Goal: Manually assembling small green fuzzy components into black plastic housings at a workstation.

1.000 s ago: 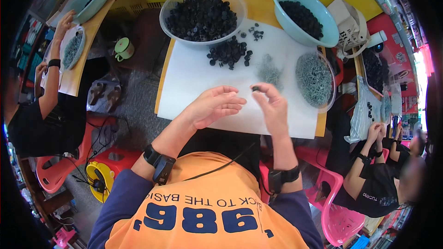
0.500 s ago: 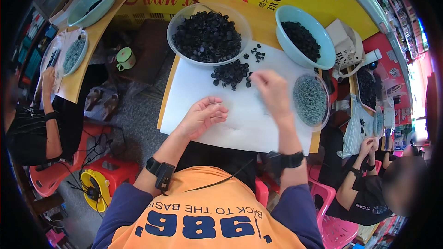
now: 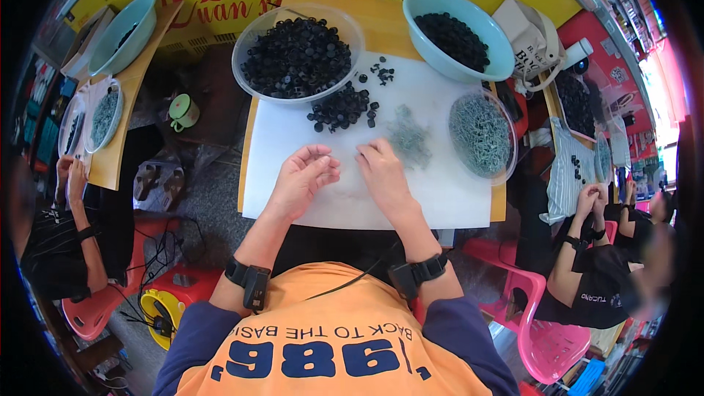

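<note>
A small heap of black parts (image 3: 342, 108) is spread on a white sheet (image 3: 290, 132), just beyond the 2 hands and apart from them. The left hand (image 3: 302, 180) is held with its fingers curled toward the thumb; whether anything is pinched there cannot be told. The right hand (image 3: 383, 177) is turned palm down, its fingertips drawn together; whether a piece is gripped is hidden. Near it on the far right, thin grey-green screws (image 3: 408, 138) are heaped loosely. Farther right, more screws are held in a clear tub (image 3: 512, 158). At the far side of the tabletop (image 3: 383, 26), more black parts are contained in a clear bowl (image 3: 253, 31) on the left and a pale-blue basin (image 3: 478, 20) on the right. Other surfaces are occupied by people seated at left and right.
</note>
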The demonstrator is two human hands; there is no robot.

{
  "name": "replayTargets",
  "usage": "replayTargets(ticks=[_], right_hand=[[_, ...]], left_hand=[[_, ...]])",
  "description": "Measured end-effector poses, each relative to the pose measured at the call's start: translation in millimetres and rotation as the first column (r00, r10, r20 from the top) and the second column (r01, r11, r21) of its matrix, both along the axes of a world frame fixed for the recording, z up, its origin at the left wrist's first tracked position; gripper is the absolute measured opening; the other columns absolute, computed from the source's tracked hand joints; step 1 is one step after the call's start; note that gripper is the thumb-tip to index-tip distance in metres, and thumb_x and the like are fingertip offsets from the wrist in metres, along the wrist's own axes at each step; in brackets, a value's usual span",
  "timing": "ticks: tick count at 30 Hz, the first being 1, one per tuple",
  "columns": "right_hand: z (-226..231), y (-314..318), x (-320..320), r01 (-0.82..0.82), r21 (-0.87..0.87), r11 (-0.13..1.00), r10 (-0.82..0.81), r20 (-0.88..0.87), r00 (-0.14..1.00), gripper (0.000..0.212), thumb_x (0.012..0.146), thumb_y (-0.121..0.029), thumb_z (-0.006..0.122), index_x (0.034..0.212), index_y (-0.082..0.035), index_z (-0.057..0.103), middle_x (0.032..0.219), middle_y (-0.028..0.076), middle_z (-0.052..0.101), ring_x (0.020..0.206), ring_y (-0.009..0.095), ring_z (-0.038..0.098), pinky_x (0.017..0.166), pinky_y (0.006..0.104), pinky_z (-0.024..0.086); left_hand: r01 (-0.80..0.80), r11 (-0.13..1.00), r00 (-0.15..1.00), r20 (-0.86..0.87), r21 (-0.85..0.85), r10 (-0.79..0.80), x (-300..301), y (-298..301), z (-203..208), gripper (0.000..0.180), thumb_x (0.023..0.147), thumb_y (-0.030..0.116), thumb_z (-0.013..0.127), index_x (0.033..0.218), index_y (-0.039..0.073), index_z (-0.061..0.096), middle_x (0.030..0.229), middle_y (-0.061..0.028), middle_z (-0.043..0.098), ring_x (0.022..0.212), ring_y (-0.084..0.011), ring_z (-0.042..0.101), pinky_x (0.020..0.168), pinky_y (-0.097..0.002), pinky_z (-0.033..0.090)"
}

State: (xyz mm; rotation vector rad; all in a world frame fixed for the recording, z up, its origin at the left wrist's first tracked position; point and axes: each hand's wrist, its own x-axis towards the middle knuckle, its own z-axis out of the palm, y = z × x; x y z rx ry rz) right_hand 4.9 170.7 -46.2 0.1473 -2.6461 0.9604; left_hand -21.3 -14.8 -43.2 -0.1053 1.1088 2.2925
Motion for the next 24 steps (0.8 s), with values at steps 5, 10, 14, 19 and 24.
replayTargets(ticks=[5,10,14,19,24], right_hand=[[16.9,23.3,37.8,0.162,-0.580,0.799,-0.035,0.225,0.974,0.022,0.085,-0.007,0.066,0.105,0.002,0.064,0.097,0.011,0.064,0.076,0.022,0.066,0.070,0.0298,0.054],[10.3,51.3,70.4,0.279,-0.959,0.054,0.104,0.283,0.953,0.018,0.089,-0.006,0.064,0.106,0.003,0.065,0.101,0.011,0.067,0.079,0.015,0.065,0.072,0.0265,0.054],[6.9,50.8,83.4,0.301,-0.947,-0.111,0.071,0.295,0.953,0.019,0.089,-0.003,0.063,0.107,0.002,0.065,0.100,0.012,0.068,0.082,0.015,0.066,0.076,0.0267,0.054],[12.5,51.5,90.7,0.267,-0.955,-0.131,0.024,0.266,0.964,0.023,0.089,-0.002,0.063,0.111,0.002,0.064,0.100,0.011,0.068,0.086,0.016,0.065,0.080,0.0270,0.054],[20.7,59.8,94.1,0.186,-0.966,-0.180,0.085,0.174,0.981,0.026,0.089,0.000,0.061,0.115,0.001,0.062,0.101,0.011,0.068,0.088,0.016,0.066,0.081,0.0281,0.054]], left_hand=[[-0.066,0.974,0.986,-0.164,-0.218,0.030,-13.8,24.2,12.3,0.011,0.090,0.005,0.062,0.101,0.002,0.061,0.091,-0.0066,0.065,0.080,-0.0141,0.064,0.076,-0.0279,0.053],[-0.213,0.754,0.731,-0.613,-0.622,-0.300,-38.1,66.3,34.8,0.006,0.083,0.002,0.065,0.089,0.000,0.067,0.085,-0.0085,0.065,0.077,-0.0190,0.063,0.071,-0.0283,0.051],[-0.586,0.537,0.215,-0.755,-0.607,-0.619,-72.8,102.4,15.6,0.007,0.077,0.001,0.063,0.082,0.001,0.068,0.086,-0.0146,0.061,0.085,-0.0323,0.059,0.077,-0.0365,0.049],[-0.639,0.304,0.124,-0.485,-0.706,-0.866,-92.2,128.2,6.7,0.011,0.074,-0.001,0.058,0.080,-0.001,0.067,0.090,-0.0194,0.059,0.093,-0.0363,0.056,0.081,-0.0406,0.047],[-0.538,0.403,0.112,-0.536,-0.740,-0.837,-84.9,130.4,17.6,0.012,0.072,-0.006,0.053,0.078,-0.004,0.064,0.091,-0.0236,0.059,0.095,-0.0400,0.057,0.083,-0.0445,0.048]])
